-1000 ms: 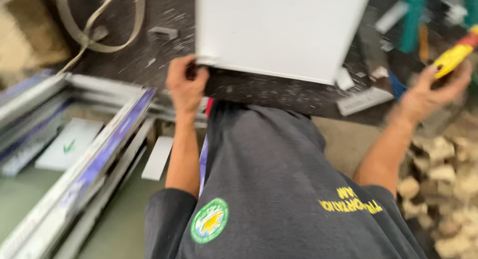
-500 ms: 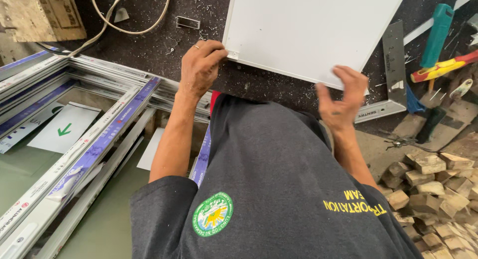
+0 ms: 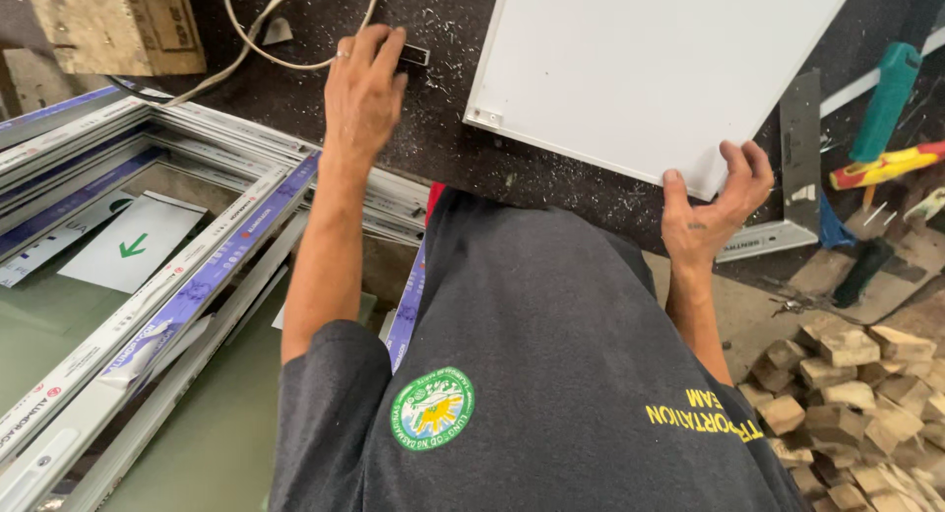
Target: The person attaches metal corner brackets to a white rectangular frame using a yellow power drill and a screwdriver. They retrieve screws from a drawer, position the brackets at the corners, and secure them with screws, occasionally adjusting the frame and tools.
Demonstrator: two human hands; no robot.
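Head view: a person leans over a dark bench (image 3: 463, 148) strewn with pale shavings.
Left hand (image 3: 362, 89): stretched forward, fingers spread and empty, fingertips touching a small dark metal piece (image 3: 414, 55) beside a looping cable (image 3: 285, 39).
Right hand (image 3: 711, 209): grip closed on the near corner of a white panel (image 3: 650, 69), thumb on top, fingers curled under the edge.
Panel: flat on the bench, tilted, its near corner overhanging the bench edge.
Nearby: green-handled tool (image 3: 886, 98) and yellow-and-red tool (image 3: 881, 167) to the right; window frames (image 3: 148, 266) stacked lower left; wood offcuts (image 3: 856, 374) lower right.
Step, as I judge it: steadying the panel while picking up the small piece.
Next move calls for: pinching the piece cleanly off the gritty surface without shifting the panel.
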